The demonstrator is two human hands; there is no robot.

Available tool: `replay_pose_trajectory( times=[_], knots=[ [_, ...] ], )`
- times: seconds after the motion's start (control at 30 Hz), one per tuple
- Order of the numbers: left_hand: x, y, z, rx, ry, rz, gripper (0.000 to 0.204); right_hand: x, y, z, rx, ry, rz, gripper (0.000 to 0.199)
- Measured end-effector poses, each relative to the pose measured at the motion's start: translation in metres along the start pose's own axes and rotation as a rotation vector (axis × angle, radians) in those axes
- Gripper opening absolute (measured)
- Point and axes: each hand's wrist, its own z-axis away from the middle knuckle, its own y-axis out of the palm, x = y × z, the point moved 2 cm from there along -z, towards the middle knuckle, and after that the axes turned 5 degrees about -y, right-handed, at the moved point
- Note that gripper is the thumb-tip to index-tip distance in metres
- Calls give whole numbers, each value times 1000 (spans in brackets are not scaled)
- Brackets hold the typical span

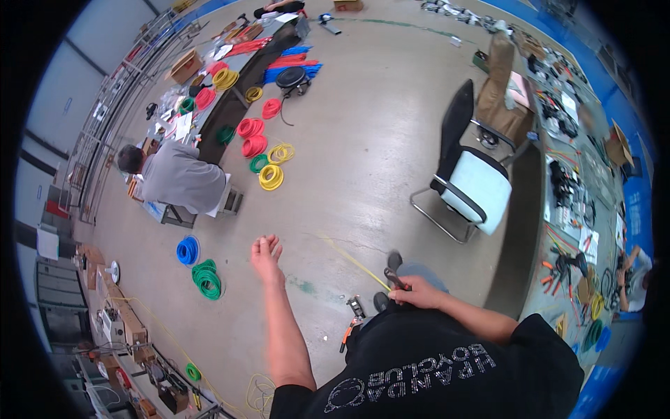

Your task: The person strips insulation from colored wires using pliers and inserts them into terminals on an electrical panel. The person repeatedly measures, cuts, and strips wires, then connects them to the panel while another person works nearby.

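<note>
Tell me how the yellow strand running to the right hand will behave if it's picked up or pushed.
The yellow strand is probably light, since it looks very thin. It may be somewhat springy, as it runs almost straight near the right hand. Pushed end-on, it would likely bend, being long and narrow.

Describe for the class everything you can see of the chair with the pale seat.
The chair stands upright on the floor, near the workbench on the right. It has a tall black backrest, a pale, smooth-looking seat, black armrests and a bent, shiny tubular frame that looks like metal. Nobody sits on it; whether it touches the workbench is unclear.
</note>
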Motion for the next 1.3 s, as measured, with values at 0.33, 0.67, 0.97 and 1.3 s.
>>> replay_pose_trajectory(
  times=[0.33, 0.67, 0.97, 1.3],
  knots=[
    [-49, 190, -116, 807, 681, -953, 29, 106, -92, -342, 274, 41, 50, 23],
    [-129, 285, -347, 887, 228, -828, 18, 251, -179, -623, 451, 165, 102, 20],
    [-37, 294, -665, 172, -155, -552, 26, 263, -287, -903, 126, 389, 190, 22],
    [-25, 349, -1031, -80, -254, -984, 26, 314, -373, -1198, -2, 485, 203, 19]
  ],
)
